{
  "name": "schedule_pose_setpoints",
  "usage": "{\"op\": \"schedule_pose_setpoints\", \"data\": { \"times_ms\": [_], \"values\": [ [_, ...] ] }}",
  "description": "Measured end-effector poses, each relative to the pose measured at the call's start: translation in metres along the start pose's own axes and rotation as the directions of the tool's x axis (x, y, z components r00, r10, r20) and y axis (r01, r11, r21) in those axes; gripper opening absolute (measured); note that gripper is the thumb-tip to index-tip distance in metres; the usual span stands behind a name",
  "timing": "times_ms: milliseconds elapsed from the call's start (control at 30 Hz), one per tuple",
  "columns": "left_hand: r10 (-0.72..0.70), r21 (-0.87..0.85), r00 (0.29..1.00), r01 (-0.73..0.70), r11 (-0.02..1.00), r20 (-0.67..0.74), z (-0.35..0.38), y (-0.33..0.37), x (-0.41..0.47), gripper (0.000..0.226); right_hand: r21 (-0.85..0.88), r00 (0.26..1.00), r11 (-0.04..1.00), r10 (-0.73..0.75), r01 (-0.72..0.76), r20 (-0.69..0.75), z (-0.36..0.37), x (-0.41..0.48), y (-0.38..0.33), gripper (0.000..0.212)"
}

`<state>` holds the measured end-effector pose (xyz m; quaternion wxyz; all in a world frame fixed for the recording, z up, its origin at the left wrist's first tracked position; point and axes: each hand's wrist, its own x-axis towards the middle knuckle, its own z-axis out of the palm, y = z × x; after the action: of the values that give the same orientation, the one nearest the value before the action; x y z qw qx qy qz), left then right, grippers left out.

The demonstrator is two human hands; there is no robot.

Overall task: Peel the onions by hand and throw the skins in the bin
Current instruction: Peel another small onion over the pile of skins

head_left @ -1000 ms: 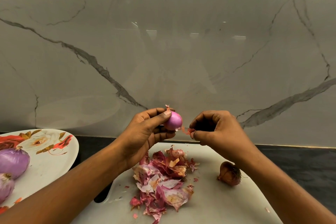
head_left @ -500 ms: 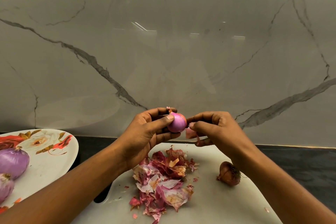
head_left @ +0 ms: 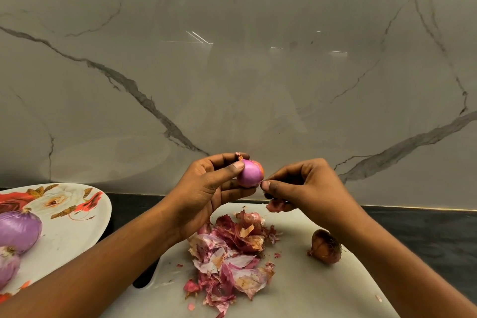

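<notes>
My left hand (head_left: 211,188) grips a small, mostly peeled purple onion (head_left: 249,172) above the white cutting board (head_left: 304,289), thumb on top and fingers curled behind it. My right hand (head_left: 299,186) pinches at the onion's right side with thumb and fingertips, and a loose piece of skin (head_left: 275,206) hangs beneath its fingers. A pile of onion skins (head_left: 232,255) lies on the board below my hands. A small unpeeled brown onion (head_left: 325,246) sits on the board to the right, beside my right forearm.
A floral plate (head_left: 69,214) at the left holds two peeled purple onions (head_left: 18,231). A marble wall rises just behind the dark counter (head_left: 426,230). No bin is in view.
My right hand came back to the onion after pulling a strip away, and now pinches at its right side. A skin scrap hangs lower under that hand. My left hand stayed put.
</notes>
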<state>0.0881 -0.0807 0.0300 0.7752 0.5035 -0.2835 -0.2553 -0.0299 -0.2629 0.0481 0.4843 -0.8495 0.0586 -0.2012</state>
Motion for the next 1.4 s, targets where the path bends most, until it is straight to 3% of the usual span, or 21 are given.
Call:
{"op": "schedule_pose_setpoints", "data": {
  "times_ms": [133,400,700,967,1167,1400],
  "values": [
    [-0.014,-0.021,1.000,0.014,1.000,-0.009,0.000,0.001,0.000,0.040,-0.064,0.997,0.998,-0.019,0.015,-0.074,-0.004,0.002,0.004,0.004],
    [0.005,-0.024,1.000,-0.005,1.000,-0.006,-0.001,0.000,0.001,0.041,-0.072,0.999,0.997,-0.009,0.012,0.039,0.001,0.001,0.003,0.025],
    [0.019,0.030,1.000,-0.019,0.999,0.001,0.000,-0.002,0.000,0.044,-0.106,0.999,0.994,-0.002,0.007,0.048,0.002,0.000,0.001,0.004],
    [-0.015,-0.029,1.000,0.015,0.999,0.000,0.002,-0.001,0.000,0.047,-0.076,0.998,0.997,0.022,-0.026,-0.060,-0.002,0.002,0.001,0.011],
    [-0.018,-0.008,1.000,0.018,1.000,-0.007,0.000,-0.002,0.001,0.047,-0.125,0.998,0.991,0.049,-0.052,-0.024,0.002,0.002,0.003,0.016],
    [0.023,0.065,0.999,-0.024,0.998,0.026,-0.003,-0.002,0.001,0.046,0.057,0.997,0.997,0.058,-0.055,-0.046,0.000,0.000,-0.003,0.014]
  ]
}}
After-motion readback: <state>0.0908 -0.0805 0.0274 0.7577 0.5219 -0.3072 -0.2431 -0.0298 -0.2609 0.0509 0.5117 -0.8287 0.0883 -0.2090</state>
